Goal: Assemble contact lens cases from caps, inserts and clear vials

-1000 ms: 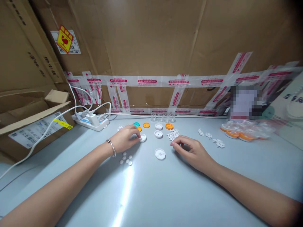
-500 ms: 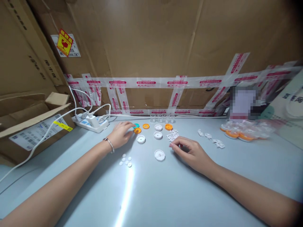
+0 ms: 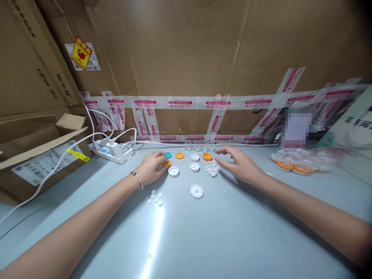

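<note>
My left hand (image 3: 152, 168), with a bracelet at the wrist, has its fingers curled over an orange ring (image 3: 168, 164), which they partly cover. Just behind it lies a teal ring (image 3: 167, 155). A white round cap (image 3: 173, 171) is right beside those fingertips. On the other side, my right hand (image 3: 240, 166) hovers with thumb and fingers apart, nothing between them. Nearest to it is a small pile of white cut-out plastic pieces (image 3: 213, 168), and an orange cap (image 3: 207, 156) sits behind the pile.
Another orange ring (image 3: 179, 155), white caps (image 3: 194, 166), a larger white disc (image 3: 197, 191) and several small white gears (image 3: 156, 200) lie mid-table. Clear cups (image 3: 197, 146) stand behind. A power strip (image 3: 119, 155) and open carton (image 3: 52, 155) are left; bagged orange-and-clear parts (image 3: 299, 162) right.
My left fingers have closed over the orange ring, drawing it slightly nearer. My right hand has moved up and right, off the white pieces, and its fingers have spread.
</note>
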Demonstrator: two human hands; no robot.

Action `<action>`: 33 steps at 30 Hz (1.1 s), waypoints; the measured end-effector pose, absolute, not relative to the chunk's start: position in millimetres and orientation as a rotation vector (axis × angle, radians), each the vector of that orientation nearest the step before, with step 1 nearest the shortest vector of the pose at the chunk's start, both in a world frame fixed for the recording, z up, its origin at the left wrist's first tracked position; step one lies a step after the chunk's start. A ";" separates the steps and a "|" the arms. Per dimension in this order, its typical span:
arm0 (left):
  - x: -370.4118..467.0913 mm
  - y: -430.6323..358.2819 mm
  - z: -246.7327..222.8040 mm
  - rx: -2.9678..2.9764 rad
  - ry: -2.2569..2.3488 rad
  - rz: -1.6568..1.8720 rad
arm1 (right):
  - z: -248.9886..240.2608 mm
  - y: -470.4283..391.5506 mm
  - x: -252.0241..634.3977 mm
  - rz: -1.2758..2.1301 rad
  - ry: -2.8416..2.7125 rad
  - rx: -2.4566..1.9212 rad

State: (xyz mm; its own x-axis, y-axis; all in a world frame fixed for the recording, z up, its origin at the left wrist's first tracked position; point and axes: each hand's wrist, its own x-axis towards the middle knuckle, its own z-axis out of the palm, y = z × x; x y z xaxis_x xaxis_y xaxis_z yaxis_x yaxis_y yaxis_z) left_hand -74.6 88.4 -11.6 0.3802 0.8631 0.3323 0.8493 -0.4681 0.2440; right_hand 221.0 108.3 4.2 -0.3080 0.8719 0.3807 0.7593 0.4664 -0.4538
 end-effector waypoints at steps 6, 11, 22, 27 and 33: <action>-72.1 83.5 -6.6 2.602 1.560 0.728 | 5.9 153.2 207.1 0.388 -2.233 -1.436; -72.2 82.4 -5.1 2.628 1.519 0.766 | -4.9 164.1 196.4 0.480 -2.178 -1.442; -50.4 57.3 11.7 2.624 1.327 0.977 | 38.2 108.3 190.1 1.353 -1.829 -1.087; -35.7 42.3 15.4 2.610 1.180 0.941 | 33.6 88.6 184.7 1.888 -1.432 -0.901; -26.3 33.5 4.7 2.386 1.253 0.621 | 27.4 78.7 182.6 1.919 -1.220 -1.031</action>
